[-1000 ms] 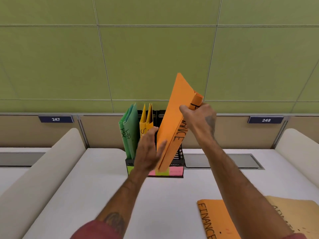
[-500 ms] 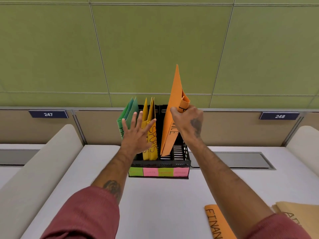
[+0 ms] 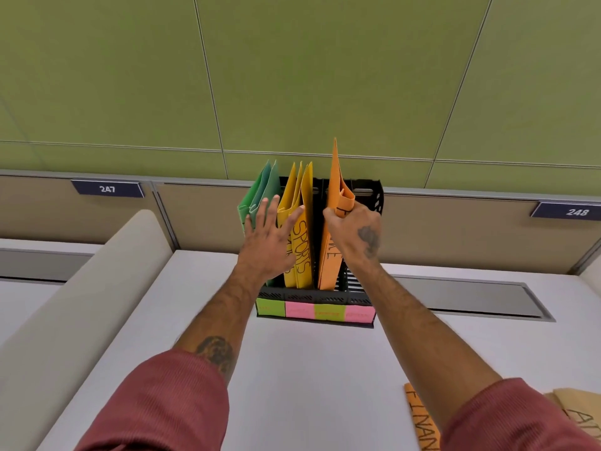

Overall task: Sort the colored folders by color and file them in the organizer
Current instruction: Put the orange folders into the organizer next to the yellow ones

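Note:
A black mesh organizer (image 3: 377,203) stands at the back of the white desk, with green and pink sticky labels along its front. Green folders (image 3: 260,193) fill its left slot and yellow folders (image 3: 300,229), one marked SPORTS, stand in the slot beside them. An orange folder (image 3: 335,180) stands upright in the third slot, its bottom down in the rack. My right hand (image 3: 354,232) grips its front edge near the top. My left hand (image 3: 270,242) lies flat with fingers spread against the green and yellow folders.
Another orange folder (image 3: 421,421) marked FINANCE and a tan folder (image 3: 575,415) lie at the desk's front right. A recessed grey cable tray (image 3: 468,297) runs right of the organizer. Beige dividers (image 3: 81,288) flank the desk; a green panel wall rises behind.
The orange folder went from tilted above the rack to upright and down in the third slot. My left hand moved from its lower edge to pressing on the green and yellow folders.

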Demonstrator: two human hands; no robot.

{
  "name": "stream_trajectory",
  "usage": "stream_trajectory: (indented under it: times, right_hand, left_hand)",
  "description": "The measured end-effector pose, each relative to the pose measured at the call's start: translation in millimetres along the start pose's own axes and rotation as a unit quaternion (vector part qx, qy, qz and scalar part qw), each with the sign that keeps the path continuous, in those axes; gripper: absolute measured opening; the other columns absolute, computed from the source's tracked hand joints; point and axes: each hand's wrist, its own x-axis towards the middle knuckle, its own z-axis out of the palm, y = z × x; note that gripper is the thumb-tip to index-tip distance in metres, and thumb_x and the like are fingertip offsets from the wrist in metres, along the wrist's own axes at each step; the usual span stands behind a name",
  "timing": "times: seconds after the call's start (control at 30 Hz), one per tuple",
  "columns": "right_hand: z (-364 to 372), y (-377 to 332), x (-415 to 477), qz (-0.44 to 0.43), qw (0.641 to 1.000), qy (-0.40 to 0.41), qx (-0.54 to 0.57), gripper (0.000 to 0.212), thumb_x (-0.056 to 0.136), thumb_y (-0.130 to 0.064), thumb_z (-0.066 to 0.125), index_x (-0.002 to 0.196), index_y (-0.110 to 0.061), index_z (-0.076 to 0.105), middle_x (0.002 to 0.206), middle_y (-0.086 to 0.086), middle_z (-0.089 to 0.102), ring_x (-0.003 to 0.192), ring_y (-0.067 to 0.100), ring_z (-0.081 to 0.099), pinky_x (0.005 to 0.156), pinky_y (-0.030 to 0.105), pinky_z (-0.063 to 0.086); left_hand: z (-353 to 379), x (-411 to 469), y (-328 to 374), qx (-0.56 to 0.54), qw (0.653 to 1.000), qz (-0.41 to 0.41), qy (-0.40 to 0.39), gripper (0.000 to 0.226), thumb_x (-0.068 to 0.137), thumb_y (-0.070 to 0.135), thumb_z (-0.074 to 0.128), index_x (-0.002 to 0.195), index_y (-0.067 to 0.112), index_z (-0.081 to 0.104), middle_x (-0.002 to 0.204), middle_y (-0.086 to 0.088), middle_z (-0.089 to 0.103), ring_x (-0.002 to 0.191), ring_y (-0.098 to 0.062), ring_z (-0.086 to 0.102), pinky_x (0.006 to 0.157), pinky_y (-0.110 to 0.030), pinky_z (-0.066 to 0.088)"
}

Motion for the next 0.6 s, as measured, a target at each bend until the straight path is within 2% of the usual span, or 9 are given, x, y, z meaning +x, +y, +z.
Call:
stream_trajectory:
  times: [0.23,0.37,0.5,0.6]
  right_hand:
    - [30,2,-2,0.022,1.0,-0.004,0.021,0.032,0.089,-0.05,0.059,0.084,-0.021,0.071,0.064,-0.011,0.06,0.057,0.004,0.057,0.06,0.024,0.054]
    - [42,7,-2,0.037,0.999,-0.013,0.014,0.028,0.09,-0.048,0.06,0.08,-0.023,0.068,0.061,-0.014,0.054,0.054,0.0,0.052,0.055,0.019,0.046]
    - [50,18,-7,0.064,0.998,-0.022,0.016,0.026,0.089,-0.046,0.062,0.073,-0.026,0.064,0.06,-0.014,0.055,0.055,0.002,0.054,0.055,0.022,0.046]
    - [54,25,-11,0.083,0.996,-0.034,0.019,0.026,0.089,-0.047,0.063,0.077,-0.025,0.068,0.063,-0.012,0.059,0.059,0.005,0.059,0.057,0.025,0.051]
  left_hand:
    - [2,-1,-4,0.019,1.0,0.01,0.017,0.109,0.075,0.042,0.072,0.153,0.044,-0.005,0.164,-0.009,-0.005,0.151,-0.034,-0.009,0.116,-0.065,0.009]
    - [3,-1,-4,0.017,1.0,0.01,0.023,0.109,0.074,0.042,0.073,0.153,0.043,-0.002,0.164,-0.01,-0.002,0.151,-0.034,-0.007,0.116,-0.067,0.011]
    - [5,-1,-3,0.01,1.0,0.009,0.028,0.109,0.073,0.038,0.073,0.153,0.043,0.0,0.164,-0.009,-0.001,0.151,-0.034,-0.006,0.115,-0.067,0.01]
    - [5,-1,-3,0.01,1.0,0.007,0.029,0.109,0.073,0.036,0.074,0.153,0.042,0.001,0.164,-0.009,0.0,0.151,-0.034,-0.004,0.115,-0.067,0.011]
